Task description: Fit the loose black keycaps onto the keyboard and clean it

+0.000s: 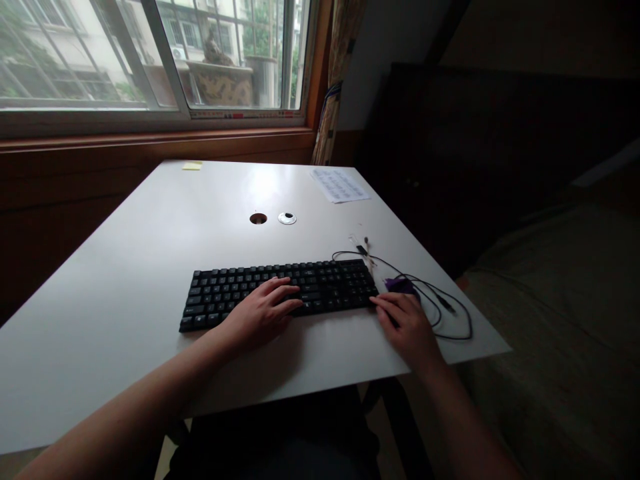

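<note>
A black keyboard (235,288) lies near the front of the white table (150,220). My left hand (267,303) rests flat on its middle keys, fingers stretched out and holding nothing. At the keyboard's right end, my right hand (403,320) has thumb and fingers pinched together, fingertips at the corner keys. Whatever the pinch may hold is too small to make out. Just behind that hand sits a purple cloth (400,286), partly covered by it. Thin sticks with a dark tip (367,241) lie beyond the keyboard's right corner.
A black cable (470,327) loops across the table's right side. Farther back are a printed sheet (340,185), a yellow note (192,165), a round hole (258,219) and its silvery cover (287,218). A window (225,60) stands behind the table.
</note>
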